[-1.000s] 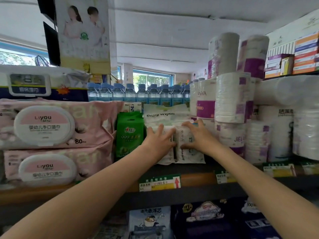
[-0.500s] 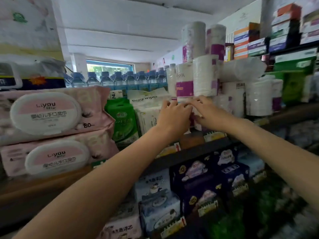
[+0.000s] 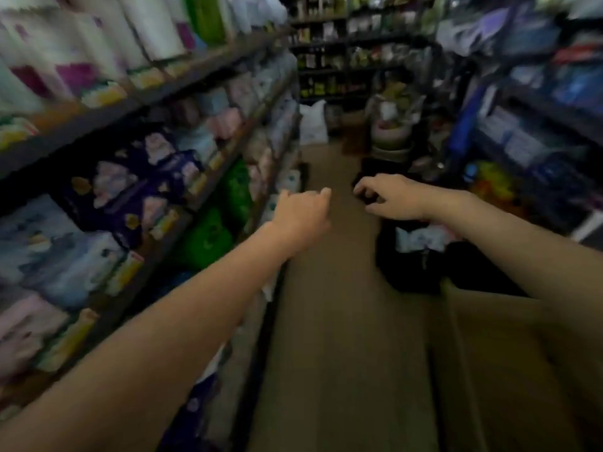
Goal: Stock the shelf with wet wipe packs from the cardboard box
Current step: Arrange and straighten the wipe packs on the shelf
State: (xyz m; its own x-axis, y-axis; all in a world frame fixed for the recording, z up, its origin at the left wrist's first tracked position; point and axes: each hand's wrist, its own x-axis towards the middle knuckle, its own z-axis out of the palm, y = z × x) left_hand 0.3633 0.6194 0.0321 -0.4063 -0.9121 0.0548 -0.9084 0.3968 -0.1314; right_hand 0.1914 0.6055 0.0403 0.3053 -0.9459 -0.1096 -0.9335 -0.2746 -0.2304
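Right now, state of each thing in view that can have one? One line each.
left hand: empty, fingers curled, off the shelf, over the aisle.
right hand: empty, fingers loosely curled, reaching down the aisle.
shelf: stocked, packs and rolls standing on every tier, blurred.
cardboard box: lower right, near flap visible; contents not visible.
black bin: on floor, open, pale packs inside.

Blurred shelf [image 3: 182,89] at left packed with goods, brown cardboard box [image 3: 509,370] lower right

Dim aisle, heavy motion blur throughout, wide-angle bending at edges.
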